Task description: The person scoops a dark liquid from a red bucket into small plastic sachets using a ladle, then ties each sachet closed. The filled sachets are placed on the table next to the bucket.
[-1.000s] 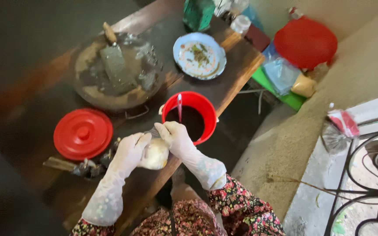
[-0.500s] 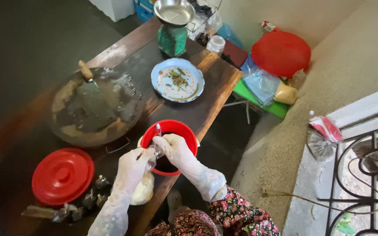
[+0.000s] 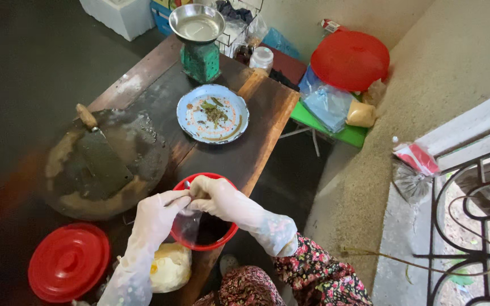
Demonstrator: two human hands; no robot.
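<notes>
Both my hands wear thin whitish gloves and meet over a red bowl [image 3: 227, 233] of dark liquid at the near edge of a dark wooden table [image 3: 256, 141]. My left hand [image 3: 155, 217] and my right hand [image 3: 215, 196] pinch the top of a small clear plastic bag [image 3: 186, 225] that hangs between them above the bowl. A spoon handle [image 3: 186, 184] sticks up at the bowl's far rim. A pale filled bag [image 3: 170, 268] lies on the table below my left wrist.
A round chopping block [image 3: 143, 164] with a cleaver [image 3: 100, 161] sits left. A blue plate [image 3: 191, 127] with scraps, a green scale [image 3: 201, 59] with a metal pan, a red lid [image 3: 68, 269], and a green stool with bags and a red cover [image 3: 350, 59] surround them. A metal gate [image 3: 472, 226] stands right.
The view has tilted up and away from the table's near end. My hands moved from the pale bag to over the red bowl and now hold a clear bag open there.
</notes>
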